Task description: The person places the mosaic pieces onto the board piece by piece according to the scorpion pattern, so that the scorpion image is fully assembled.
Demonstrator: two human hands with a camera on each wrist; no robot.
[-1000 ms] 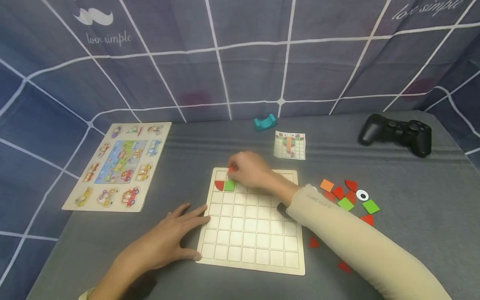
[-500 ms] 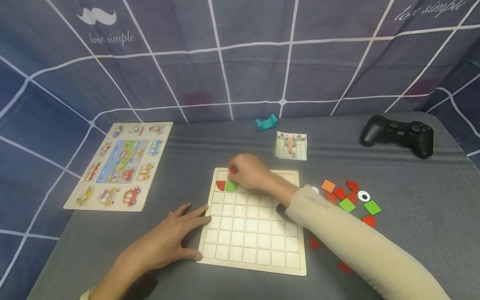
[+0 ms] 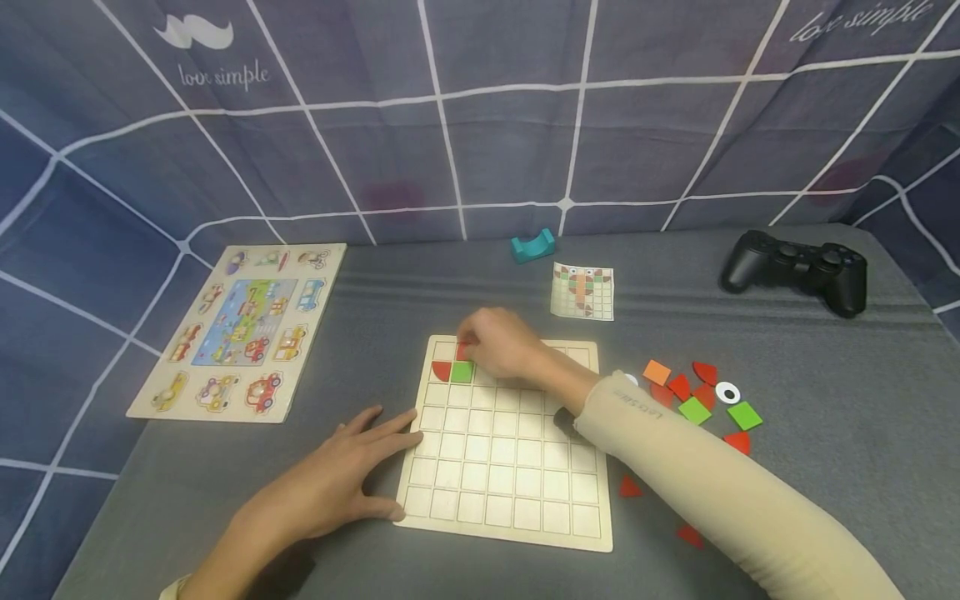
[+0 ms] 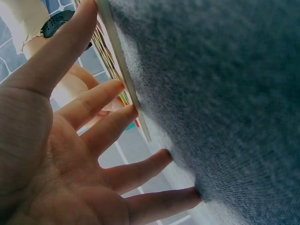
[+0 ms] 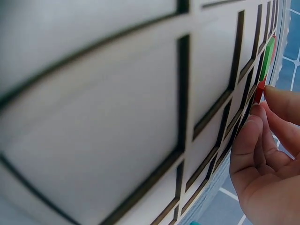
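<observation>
A pale wooden grid board (image 3: 501,467) lies flat on the grey table. At its upper left, my right hand (image 3: 501,343) pinches a red tile (image 5: 259,90) in the top row, second cell; the fingers partly cover it. Just below sits a green square tile (image 3: 461,372), with a red quarter-round tile (image 3: 441,371) to its left. My left hand (image 3: 341,471) spreads its fingers along the board's left edge, thumb at the near corner. In the left wrist view, two fingertips (image 4: 129,110) touch the board's edge while the other two rest on the table.
Loose red, green and orange tiles (image 3: 656,372) and a white ring-like eye piece (image 3: 727,392) lie right of the board. Behind stand a printed pattern card (image 3: 582,292) and a teal curved block (image 3: 533,246). A black game controller (image 3: 795,268) is far right, a vehicle puzzle (image 3: 243,333) left.
The right hand's fingers have shifted slightly and more of the red tile shows, low in its cell above the green tile. The left hand stays put.
</observation>
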